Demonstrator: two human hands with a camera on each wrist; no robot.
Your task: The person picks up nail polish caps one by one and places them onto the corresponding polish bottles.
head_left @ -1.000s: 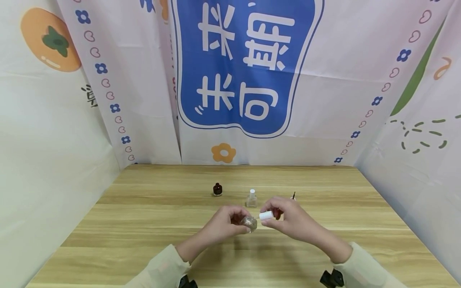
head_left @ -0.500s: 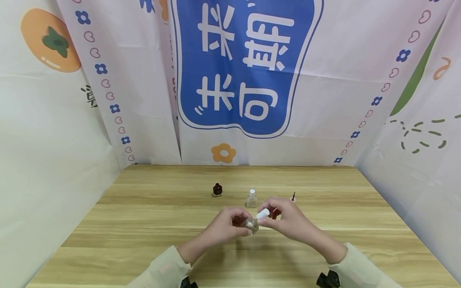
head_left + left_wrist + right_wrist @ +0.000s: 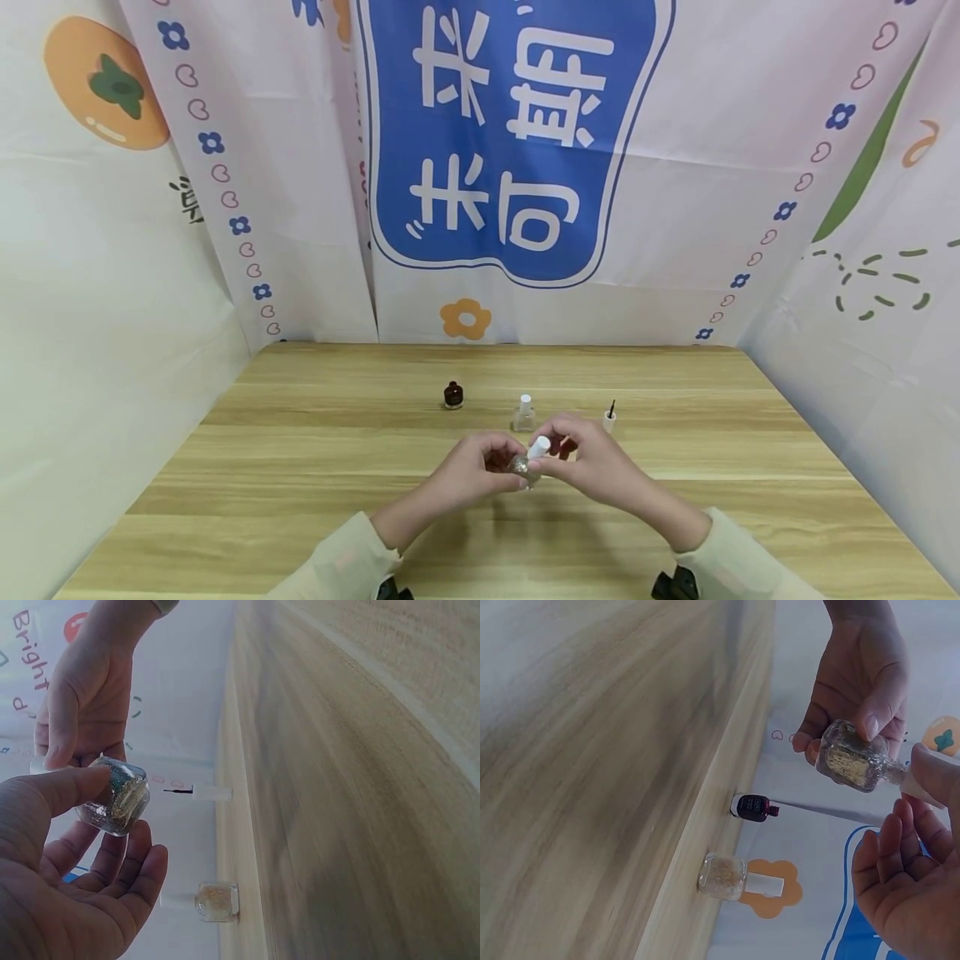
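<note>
My left hand (image 3: pixel 480 467) pinches a clear glass nail polish bottle (image 3: pixel 120 796) with gold glitter inside, held above the table. My right hand (image 3: pixel 592 458) pinches the white cap (image 3: pixel 538 447) right at the bottle's neck, the cap tilted up to the right in the head view. In the right wrist view the cap lines up with the neck of the glitter bottle (image 3: pixel 851 761). Behind the hands stands a second clear bottle (image 3: pixel 524 418) with its white cap on. A dark red polish bottle (image 3: pixel 453 396) without its cap is farther left.
A white cap with its dark brush pointing up (image 3: pixel 610 418) stands beyond my right hand. The wooden table (image 3: pixel 300 467) reaches back to a printed cloth wall (image 3: pixel 675 250), with more cloth on both sides.
My right hand has moved left, bringing the white cap from beside the bottle onto its neck and tilting it more upright. The brush cap behind shows more fully now.
</note>
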